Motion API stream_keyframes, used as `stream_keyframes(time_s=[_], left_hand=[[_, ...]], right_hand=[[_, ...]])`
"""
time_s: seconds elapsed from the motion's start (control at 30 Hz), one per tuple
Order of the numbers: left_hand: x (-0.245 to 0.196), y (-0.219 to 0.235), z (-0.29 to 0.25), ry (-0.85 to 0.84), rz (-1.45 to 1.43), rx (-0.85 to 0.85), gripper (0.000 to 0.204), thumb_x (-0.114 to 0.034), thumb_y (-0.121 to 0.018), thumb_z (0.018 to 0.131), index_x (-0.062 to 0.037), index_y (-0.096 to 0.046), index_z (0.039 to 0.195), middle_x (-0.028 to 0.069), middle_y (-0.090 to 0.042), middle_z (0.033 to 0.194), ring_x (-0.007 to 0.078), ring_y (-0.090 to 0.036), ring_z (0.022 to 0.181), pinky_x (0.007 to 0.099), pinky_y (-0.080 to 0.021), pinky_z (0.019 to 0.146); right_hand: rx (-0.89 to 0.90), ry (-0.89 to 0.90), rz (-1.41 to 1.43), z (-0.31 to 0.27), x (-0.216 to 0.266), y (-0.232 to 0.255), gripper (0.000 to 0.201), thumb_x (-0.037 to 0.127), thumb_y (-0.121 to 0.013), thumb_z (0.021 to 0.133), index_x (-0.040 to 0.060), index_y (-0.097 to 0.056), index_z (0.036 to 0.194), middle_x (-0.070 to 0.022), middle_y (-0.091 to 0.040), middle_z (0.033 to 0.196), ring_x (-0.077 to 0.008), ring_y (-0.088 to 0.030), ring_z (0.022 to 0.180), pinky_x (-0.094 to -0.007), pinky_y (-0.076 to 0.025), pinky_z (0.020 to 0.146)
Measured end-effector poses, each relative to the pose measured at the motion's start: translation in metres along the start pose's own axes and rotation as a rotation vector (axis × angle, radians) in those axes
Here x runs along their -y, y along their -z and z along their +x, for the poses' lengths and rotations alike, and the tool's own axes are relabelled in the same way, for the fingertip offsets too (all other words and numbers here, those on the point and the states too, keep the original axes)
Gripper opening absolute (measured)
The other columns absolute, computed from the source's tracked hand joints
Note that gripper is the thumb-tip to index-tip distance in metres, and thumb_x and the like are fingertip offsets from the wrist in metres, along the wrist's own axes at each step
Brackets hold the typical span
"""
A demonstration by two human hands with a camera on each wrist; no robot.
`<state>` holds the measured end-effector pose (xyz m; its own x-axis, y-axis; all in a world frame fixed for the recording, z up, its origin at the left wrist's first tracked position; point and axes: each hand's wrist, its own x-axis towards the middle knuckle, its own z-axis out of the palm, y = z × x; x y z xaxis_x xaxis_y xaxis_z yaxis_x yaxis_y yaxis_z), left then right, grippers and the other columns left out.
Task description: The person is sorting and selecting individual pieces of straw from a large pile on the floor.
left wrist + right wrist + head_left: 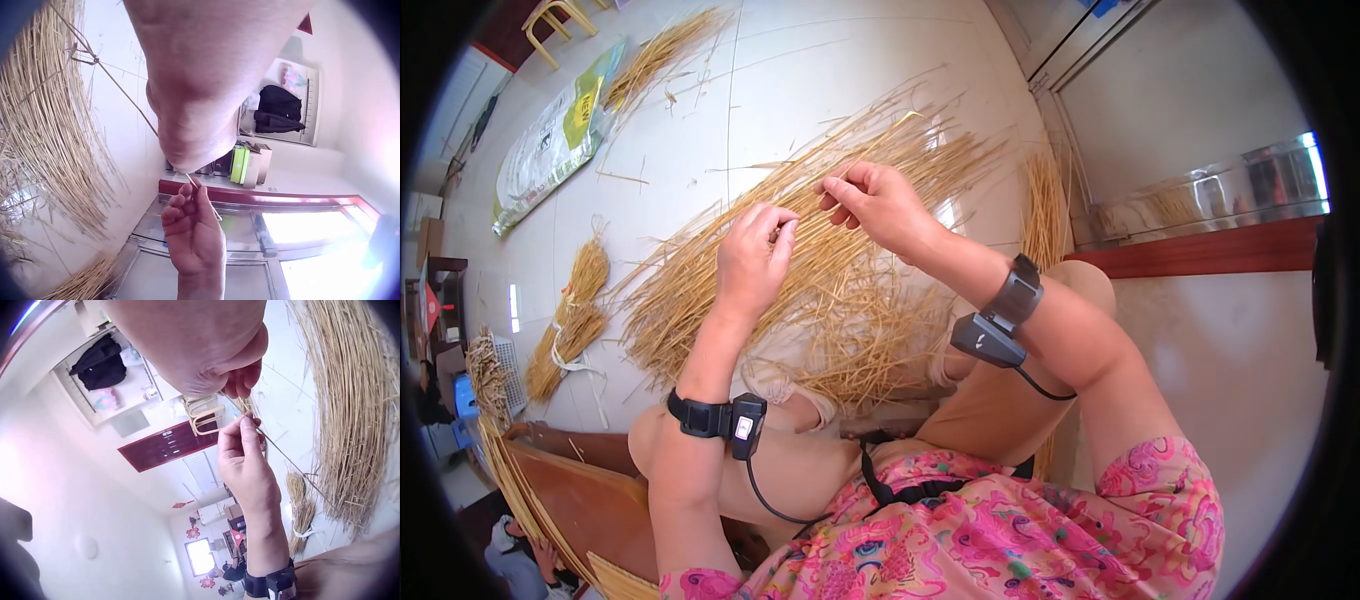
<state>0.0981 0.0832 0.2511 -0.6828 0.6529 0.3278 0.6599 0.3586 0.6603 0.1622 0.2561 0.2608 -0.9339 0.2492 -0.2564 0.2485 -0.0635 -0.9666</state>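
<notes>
My left hand (752, 258) and right hand (882, 208) are raised a short way apart over a wide heap of loose straw (700, 280) on the tiled floor. In the right wrist view, the left hand (250, 465) pinches a thin straw stalk (294, 464) between thumb and fingers. The stalk's long end trails down past the hand. The left wrist view shows the right hand (195, 234) pinching a thin straw piece with thumb and fingertips. That straw (128, 98) runs between both hands, its middle hidden behind my left hand.
A tied straw bundle (575, 320) lies left of the heap. Beyond it rests a printed plastic sack (555, 145) with more straw (660, 55) beside it. Another straw pile (1045, 205) leans near the cabinet (1190, 110) on the right. A wooden stool (550, 25) stands far left.
</notes>
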Motion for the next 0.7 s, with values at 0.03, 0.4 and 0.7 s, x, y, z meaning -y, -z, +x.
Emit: stream_keyframes(time_s=[0.03,0.4,0.7], left_hand=[[-0.002,0.001,0.001,0.042,-0.016,0.013,0.005,-0.005,-0.059,0.081,-0.0016,-0.058,0.084,0.0101,-0.058,0.074,0.0245,-0.055,0.065,0.0310,-0.045,0.060],[0.018,0.000,0.002,0.337,-0.622,-0.021,0.006,-0.006,-0.047,0.092,-0.0014,-0.049,0.090,0.0093,-0.063,0.096,0.0051,-0.051,0.065,0.0192,-0.043,0.057],[0.022,0.008,0.001,0.478,-0.704,0.062,0.008,-0.006,-0.045,0.093,-0.0015,-0.047,0.088,0.0058,-0.058,0.076,0.0065,-0.050,0.058,0.0211,-0.043,0.052]], right_hand=[[-0.008,0.010,0.006,0.000,-0.001,-0.001,0.019,0.017,-0.050,0.094,0.0013,-0.061,0.095,-0.0031,-0.062,0.081,-0.0090,-0.057,0.070,-0.0217,-0.046,0.061],[-0.059,-0.046,0.174,0.006,-0.001,0.006,0.021,0.019,-0.048,0.095,0.0019,-0.059,0.098,-0.0037,-0.061,0.083,-0.0097,-0.057,0.070,-0.0226,-0.046,0.063],[-0.129,-0.099,0.198,0.007,-0.011,0.012,0.021,0.020,-0.047,0.095,0.0021,-0.058,0.098,-0.0037,-0.062,0.082,-0.0101,-0.058,0.070,-0.0227,-0.047,0.063]])
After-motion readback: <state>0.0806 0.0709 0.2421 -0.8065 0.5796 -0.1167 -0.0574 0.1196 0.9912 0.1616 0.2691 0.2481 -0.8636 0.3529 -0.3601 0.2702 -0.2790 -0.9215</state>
